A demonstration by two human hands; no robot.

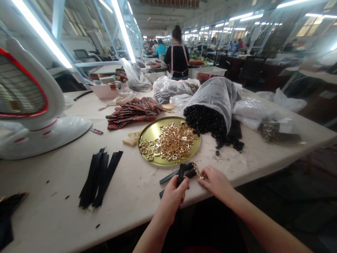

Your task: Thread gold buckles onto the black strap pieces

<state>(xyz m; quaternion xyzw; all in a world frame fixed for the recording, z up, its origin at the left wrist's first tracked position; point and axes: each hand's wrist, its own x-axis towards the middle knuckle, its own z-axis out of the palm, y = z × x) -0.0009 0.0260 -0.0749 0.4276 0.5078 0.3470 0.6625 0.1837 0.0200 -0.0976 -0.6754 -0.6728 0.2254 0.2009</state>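
My left hand (176, 191) is closed around a black strap (181, 171), whose upper end sticks up past the thumb. Close to the table's front edge, my right hand (217, 183) pinches a small gold buckle (200, 177) between thumb and fingertips. A few more gold buckles (195, 167) lie in a short row just beyond those fingers. Other black straps (168, 176) rest on the table beside and behind my left hand. Past both hands is a round gold tray (144, 161) with a heap of gold buckles (175, 140) on it.
A bundle of black strips (98, 177) lies on the table to the left. A white fan (44, 135) stands at far left. Small black pieces (206, 119) spill from a plastic bag (217, 93) behind the tray. Reddish-brown strips (134, 112) are piled nearby. A person (179, 58) is farther back.
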